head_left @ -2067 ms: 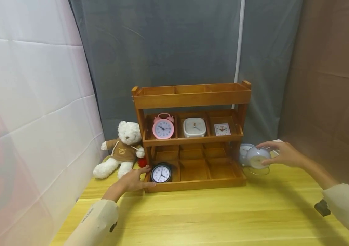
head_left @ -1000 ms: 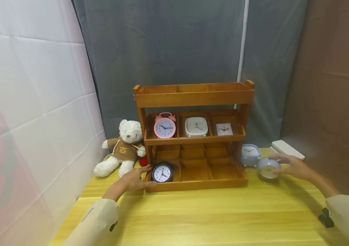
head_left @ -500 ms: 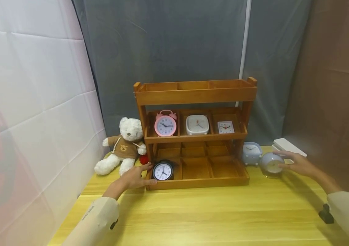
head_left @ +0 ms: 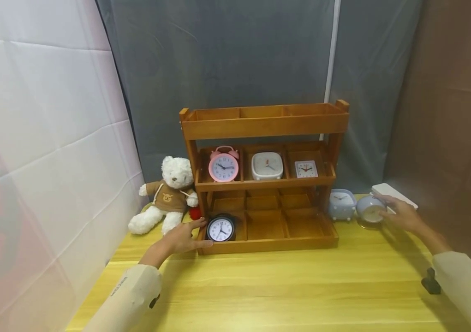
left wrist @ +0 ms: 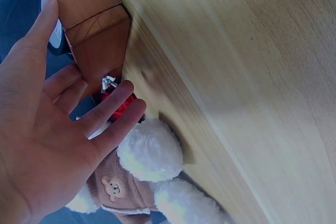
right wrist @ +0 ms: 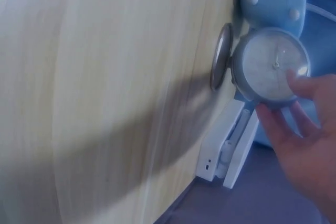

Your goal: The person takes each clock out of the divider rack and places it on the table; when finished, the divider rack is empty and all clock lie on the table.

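My right hand (head_left: 401, 214) holds a round grey-blue clock (right wrist: 273, 65) on a round metal base, thumb at its face and fingers at its edge. Beside it, at the shelf's right end, stands a light-blue square alarm clock (head_left: 342, 204). My left hand (head_left: 181, 237) rests with spread fingers at the lower left corner of a wooden tiered shelf (head_left: 268, 246). Just right of that hand, a black round clock (head_left: 221, 228) sits in the lowest tier's left compartment. The middle tier holds a pink twin-bell alarm clock (head_left: 223, 166), a white rounded clock (head_left: 267, 166) and a small square clock (head_left: 306, 169).
A white teddy bear (head_left: 169, 198) in a brown sweater sits left of the shelf, with a red object (head_left: 194, 213) between them. Behind my right hand lies a white folded device (right wrist: 226, 145). A white curtain (head_left: 52, 138) borders the left side and a brown one the right.
My right hand has lowered the round clock to the table, turned it upright and shifted it right and back, beside the light-blue clock. The left hand stays at the shelf corner.
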`<move>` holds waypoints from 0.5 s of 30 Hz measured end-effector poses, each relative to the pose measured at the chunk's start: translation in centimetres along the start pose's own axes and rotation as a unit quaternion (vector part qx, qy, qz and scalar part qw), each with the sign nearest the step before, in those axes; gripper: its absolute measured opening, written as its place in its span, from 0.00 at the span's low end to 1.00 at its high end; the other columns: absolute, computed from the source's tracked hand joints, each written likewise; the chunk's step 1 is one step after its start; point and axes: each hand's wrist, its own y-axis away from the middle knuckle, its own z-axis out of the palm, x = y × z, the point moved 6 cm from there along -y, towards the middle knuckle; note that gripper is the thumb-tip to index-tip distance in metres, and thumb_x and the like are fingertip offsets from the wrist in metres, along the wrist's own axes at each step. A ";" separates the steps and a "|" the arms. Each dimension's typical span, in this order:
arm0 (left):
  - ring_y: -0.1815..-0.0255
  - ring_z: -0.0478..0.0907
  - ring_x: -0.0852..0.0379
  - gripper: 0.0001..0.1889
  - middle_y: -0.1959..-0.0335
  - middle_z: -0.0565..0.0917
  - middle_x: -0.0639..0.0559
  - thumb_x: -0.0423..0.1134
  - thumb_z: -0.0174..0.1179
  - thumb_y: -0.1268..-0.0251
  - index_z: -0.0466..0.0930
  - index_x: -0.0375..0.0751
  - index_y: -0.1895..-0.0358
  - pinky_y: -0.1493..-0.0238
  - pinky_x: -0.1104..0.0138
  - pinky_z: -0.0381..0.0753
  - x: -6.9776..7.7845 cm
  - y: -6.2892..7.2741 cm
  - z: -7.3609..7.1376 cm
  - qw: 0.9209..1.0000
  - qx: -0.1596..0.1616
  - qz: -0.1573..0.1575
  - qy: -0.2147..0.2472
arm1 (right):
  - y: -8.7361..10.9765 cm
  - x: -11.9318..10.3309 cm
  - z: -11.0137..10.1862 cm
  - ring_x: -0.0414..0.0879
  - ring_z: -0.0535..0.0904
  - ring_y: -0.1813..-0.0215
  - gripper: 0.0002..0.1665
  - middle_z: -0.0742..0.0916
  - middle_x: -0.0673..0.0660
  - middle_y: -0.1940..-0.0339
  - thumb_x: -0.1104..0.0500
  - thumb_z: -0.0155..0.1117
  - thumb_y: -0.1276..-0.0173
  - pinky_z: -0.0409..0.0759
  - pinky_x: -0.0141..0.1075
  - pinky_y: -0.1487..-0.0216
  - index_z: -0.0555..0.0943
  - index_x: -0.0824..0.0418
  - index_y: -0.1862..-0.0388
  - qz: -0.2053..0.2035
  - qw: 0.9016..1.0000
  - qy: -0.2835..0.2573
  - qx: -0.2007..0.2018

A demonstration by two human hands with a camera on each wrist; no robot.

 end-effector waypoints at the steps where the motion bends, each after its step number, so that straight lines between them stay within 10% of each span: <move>1: 0.30 0.74 0.34 0.47 0.24 0.71 0.40 0.64 0.71 0.39 0.72 0.34 0.25 0.34 0.43 0.75 0.0 0.0 0.0 1.000 0.001 0.001 0.000 | -0.1 0.0 0.0 0.82 0.76 0.42 0.34 0.79 0.82 0.39 0.72 0.72 0.37 0.78 0.54 0.42 0.77 0.71 0.31 0.013 1.000 -0.003 0.000; 4: 0.30 0.73 0.34 0.48 0.24 0.71 0.40 0.64 0.71 0.40 0.71 0.33 0.26 0.34 0.43 0.75 0.1 -0.1 -0.1 1.000 0.002 0.005 -0.001 | -0.3 0.2 0.2 0.85 0.73 0.40 0.33 0.77 0.84 0.38 0.71 0.70 0.34 0.71 0.73 0.45 0.75 0.74 0.31 0.042 0.999 -0.002 -0.005; 15: 0.30 0.74 0.35 0.47 0.24 0.71 0.41 0.64 0.72 0.40 0.71 0.36 0.24 0.34 0.44 0.75 -0.1 0.0 -0.1 1.000 -0.007 -0.013 0.004 | -0.5 0.9 0.7 0.84 0.71 0.38 0.33 0.75 0.84 0.36 0.68 0.70 0.32 0.72 0.74 0.45 0.72 0.76 0.31 0.067 0.998 0.014 -0.012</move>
